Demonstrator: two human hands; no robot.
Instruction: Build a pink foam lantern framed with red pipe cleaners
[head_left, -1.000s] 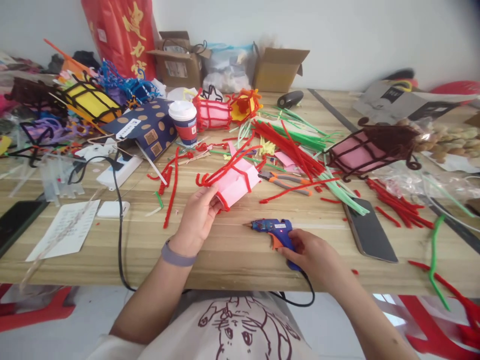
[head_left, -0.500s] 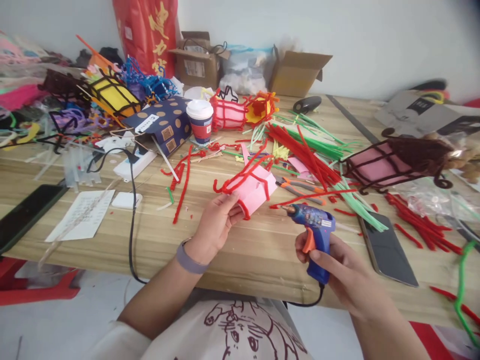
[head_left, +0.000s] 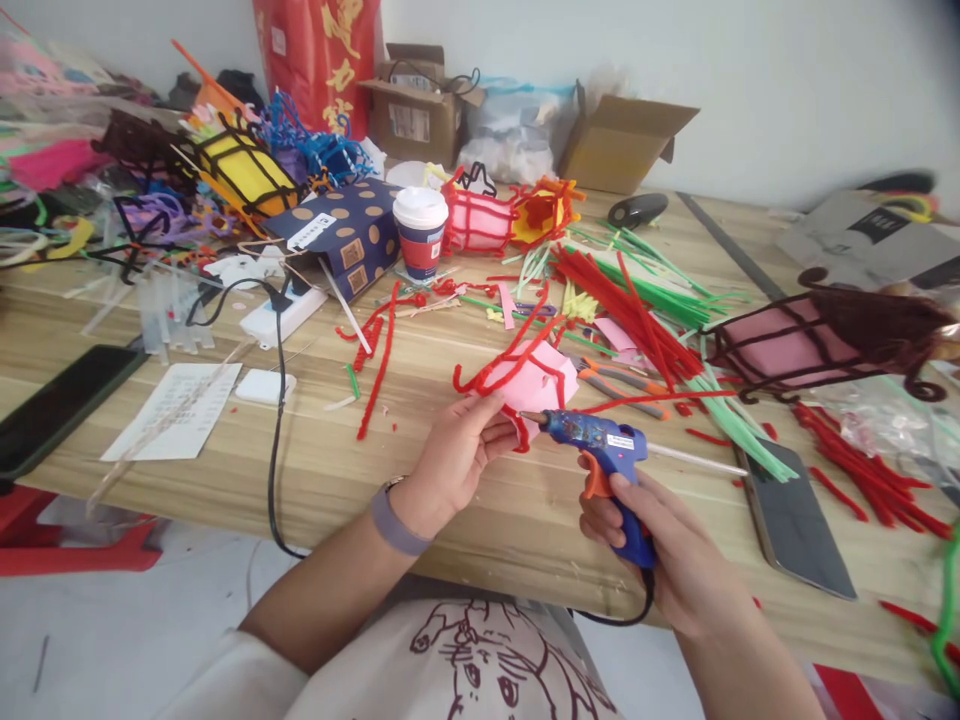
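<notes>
My left hand (head_left: 463, 445) pinches the near edge of a small pink paper lantern (head_left: 534, 378) framed with red pipe cleaners. A blue hot glue gun (head_left: 600, 440) with an orange trigger is gripped in my right hand (head_left: 645, 520), its nozzle at the lantern's lower red edge. Whether the tip touches the edge, I cannot tell. A clear glue stick (head_left: 697, 458) sticks out of the gun's back. Just behind the lantern lie orange-and-grey pliers (head_left: 622, 385). Loose red pipe cleaners (head_left: 379, 375) are to the left of it.
Red pipe cleaners (head_left: 622, 305) and green ones (head_left: 675, 280) lie in bundles behind. A lidded paper cup (head_left: 421, 235) stands at the back. A brown-framed lantern (head_left: 802, 340) and a phone (head_left: 799, 530) are on the right. A black cable (head_left: 276, 450) hangs over the table edge at left.
My right hand has brought the glue gun left, to the lantern's lower edge. My left hand still holds the lantern, now tilted a little differently. The view has shifted slightly.
</notes>
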